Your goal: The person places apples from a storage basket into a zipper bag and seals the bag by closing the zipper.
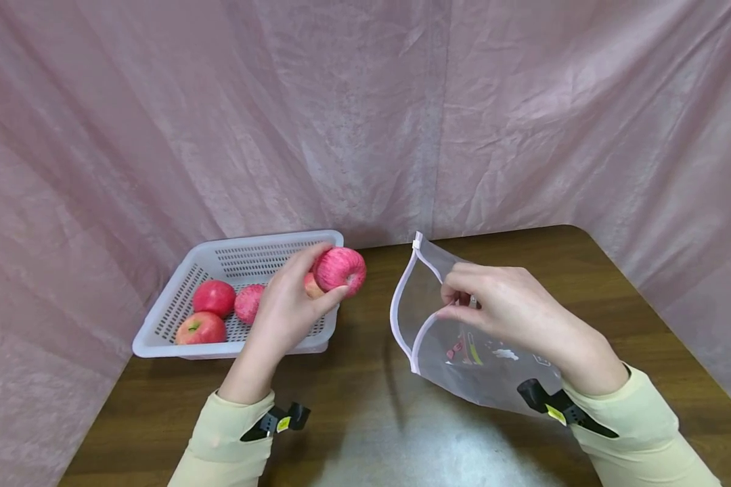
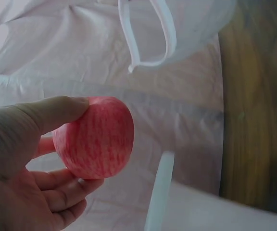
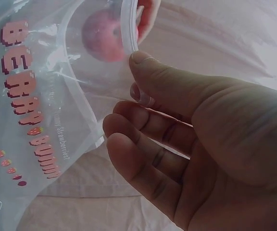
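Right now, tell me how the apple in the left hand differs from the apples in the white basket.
The held apple is lifted above the table, gripped by the left hand beside the basket's right end; the basket apples rest inside the white basket. The held apple shows its stem dimple sideways toward the zip bag; one basket apple shows a green-yellow patch on top. All are red-pink and look about the same size.
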{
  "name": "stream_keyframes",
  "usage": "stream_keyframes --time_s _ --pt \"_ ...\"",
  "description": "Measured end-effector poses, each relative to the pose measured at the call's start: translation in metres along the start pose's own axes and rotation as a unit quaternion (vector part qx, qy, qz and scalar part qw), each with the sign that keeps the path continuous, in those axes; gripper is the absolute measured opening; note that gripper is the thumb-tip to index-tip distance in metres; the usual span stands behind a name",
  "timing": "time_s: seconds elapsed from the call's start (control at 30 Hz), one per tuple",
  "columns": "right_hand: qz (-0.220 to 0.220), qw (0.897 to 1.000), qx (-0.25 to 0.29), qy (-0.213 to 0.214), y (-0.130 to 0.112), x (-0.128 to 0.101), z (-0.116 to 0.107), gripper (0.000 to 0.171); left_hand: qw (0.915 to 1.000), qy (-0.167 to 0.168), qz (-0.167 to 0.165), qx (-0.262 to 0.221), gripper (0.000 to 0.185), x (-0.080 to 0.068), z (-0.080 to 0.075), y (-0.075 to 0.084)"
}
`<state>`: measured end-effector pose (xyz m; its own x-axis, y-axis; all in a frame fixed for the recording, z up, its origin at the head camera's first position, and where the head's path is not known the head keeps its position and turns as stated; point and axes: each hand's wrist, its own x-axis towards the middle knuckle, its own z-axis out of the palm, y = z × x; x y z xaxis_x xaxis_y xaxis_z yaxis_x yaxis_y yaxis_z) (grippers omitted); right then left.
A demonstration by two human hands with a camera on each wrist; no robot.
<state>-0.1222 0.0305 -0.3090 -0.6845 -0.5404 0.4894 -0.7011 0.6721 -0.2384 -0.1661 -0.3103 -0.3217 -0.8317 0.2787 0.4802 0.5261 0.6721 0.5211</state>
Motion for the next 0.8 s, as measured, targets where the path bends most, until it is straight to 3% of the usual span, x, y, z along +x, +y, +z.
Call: stream_keyframes --time_s 0.33,0.8 --pt "0.000 1.000 -0.003 0.001 0.002 -0.004 -0.002 0.036 0.9981 -0.013 0.025 -0.055 0.069 -0.001 0.027 0.024" --pt "-0.018 1.000 0.003 0.016 0.000 -0.002 -0.003 0.036 0.9931 -0.035 0.061 -0.094 0.074 -0.003 0.044 0.044"
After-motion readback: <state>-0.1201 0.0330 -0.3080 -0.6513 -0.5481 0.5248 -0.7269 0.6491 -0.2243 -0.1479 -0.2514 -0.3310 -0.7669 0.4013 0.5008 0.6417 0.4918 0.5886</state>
